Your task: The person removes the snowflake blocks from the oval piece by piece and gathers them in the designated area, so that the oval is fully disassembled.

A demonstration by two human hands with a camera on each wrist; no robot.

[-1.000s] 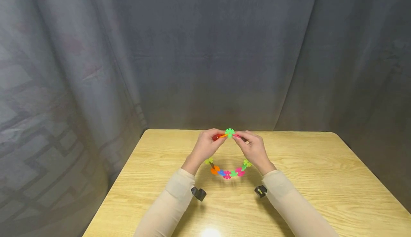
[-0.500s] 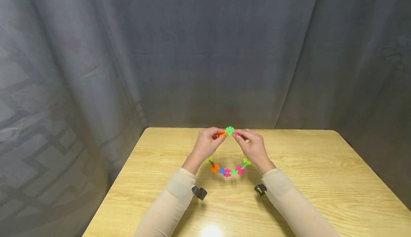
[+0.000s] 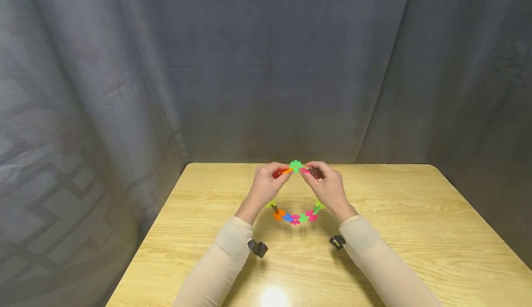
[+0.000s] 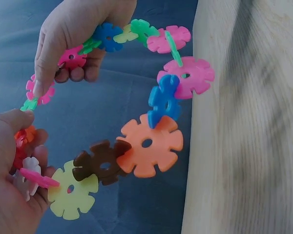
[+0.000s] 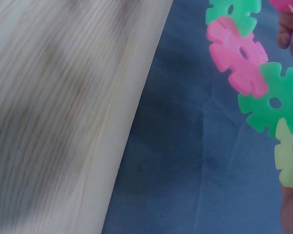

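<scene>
A: What are the hands doing?

B: Both are holding a ring (image 3: 295, 216) of snowflake discs up above the desk (image 3: 415, 233). The left hand (image 3: 266, 186) is pinching the top of the ring by an orange and a red disc; the right hand (image 3: 326, 188) is pinching a pink disc just beside them.

A: And between them?

B: A green disc (image 3: 296, 166) is sitting at the very top, touching both sets of fingertips.

A: Where is the rest hanging?

B: It is drooping towards the person, between the wrists. In the left wrist view an orange disc (image 4: 150, 145), a brown one and a blue one are showing in the loop.

A: Background?

B: A grey curtain (image 3: 266, 67) is hanging behind the desk.
</scene>
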